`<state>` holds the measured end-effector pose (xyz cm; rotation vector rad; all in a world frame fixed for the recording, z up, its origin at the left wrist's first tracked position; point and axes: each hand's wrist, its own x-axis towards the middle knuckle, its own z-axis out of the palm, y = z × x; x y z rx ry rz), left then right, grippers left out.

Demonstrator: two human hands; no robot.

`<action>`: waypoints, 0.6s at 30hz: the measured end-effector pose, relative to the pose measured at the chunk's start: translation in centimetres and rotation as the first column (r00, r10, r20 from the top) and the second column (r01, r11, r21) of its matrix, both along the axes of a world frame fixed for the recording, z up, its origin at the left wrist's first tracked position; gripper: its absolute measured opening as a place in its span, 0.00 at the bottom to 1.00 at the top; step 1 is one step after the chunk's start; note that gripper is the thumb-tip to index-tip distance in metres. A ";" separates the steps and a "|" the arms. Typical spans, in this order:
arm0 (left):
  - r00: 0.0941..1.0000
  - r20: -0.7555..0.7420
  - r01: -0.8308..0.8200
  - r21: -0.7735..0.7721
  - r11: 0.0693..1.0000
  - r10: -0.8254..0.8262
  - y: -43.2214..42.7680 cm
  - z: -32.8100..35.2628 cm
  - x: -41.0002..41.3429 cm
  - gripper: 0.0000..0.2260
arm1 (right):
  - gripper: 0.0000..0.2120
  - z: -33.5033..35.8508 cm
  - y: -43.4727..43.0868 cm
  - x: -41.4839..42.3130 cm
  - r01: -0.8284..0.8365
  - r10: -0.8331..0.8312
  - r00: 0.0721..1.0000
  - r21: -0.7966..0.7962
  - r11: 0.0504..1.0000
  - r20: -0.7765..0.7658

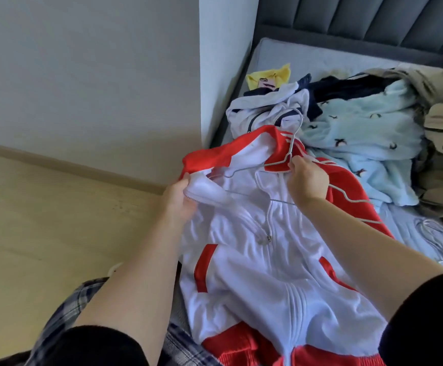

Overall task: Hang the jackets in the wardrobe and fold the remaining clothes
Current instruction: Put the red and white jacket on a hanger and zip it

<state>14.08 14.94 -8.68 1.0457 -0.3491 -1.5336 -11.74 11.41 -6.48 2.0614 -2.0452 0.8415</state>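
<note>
Left hand (180, 199): at the jacket's left collar edge, fingers curled round a bunch of white collar fabric, holding the neck opening apart. Arm reaching forward from lower left, forearm bare, black sleeve at the elbow.

Red-and-white jacket (254, 260): spread front-up on the bed edge, directly under and between both hands; long axis running away from the body, collar far, hem near. Zip partly undone at the chest.

Wire hanger (286, 159): lying across the collar, bar crosswise to the jacket's length, hook pointing away past the neck. Left shoulder of the hanger just beside the left hand, apparently not yet tucked inside; hard to tell.

Right hand (307, 178): nearer the hanger, pinching its wire near the neck. Arm extended from lower right.

Beyond, to the right: pale blue fleece garment (368, 143), well apart from both hands.
</note>
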 end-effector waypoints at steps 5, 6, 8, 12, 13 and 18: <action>0.924 -0.056 0.369 -0.139 0.919 -0.379 3.1 2.2 -3.2 0.11 | 0.06 0.7 -0.1 5.4 -0.056 -0.001 0.953 0.181 0.982 0.303; 0.868 0.063 0.496 -0.134 0.858 -0.492 3.8 2.5 -3.3 0.12 | 0.10 1.2 -0.1 6.3 -0.079 -0.002 0.923 0.195 0.978 0.384; 0.689 0.360 0.687 -0.045 0.725 -0.629 4.7 3.0 -2.8 0.14 | 0.14 1.9 -0.2 7.4 -0.143 0.016 0.870 0.221 0.965 0.493; 0.230 0.884 0.679 0.153 0.718 -0.406 5.9 4.1 -0.9 0.08 | 0.11 3.0 0.3 8.8 -0.336 0.178 0.868 0.284 0.898 0.464; 0.159 0.957 0.599 0.101 0.794 -0.242 6.2 4.2 -0.6 0.10 | 0.12 3.1 0.5 9.0 -0.374 0.236 0.873 0.273 0.886 0.428; -0.085 0.941 0.308 -0.289 0.907 0.329 6.2 4.6 1.8 0.16 | 0.09 5.0 2.0 10.1 -0.511 0.444 0.839 0.178 0.841 0.314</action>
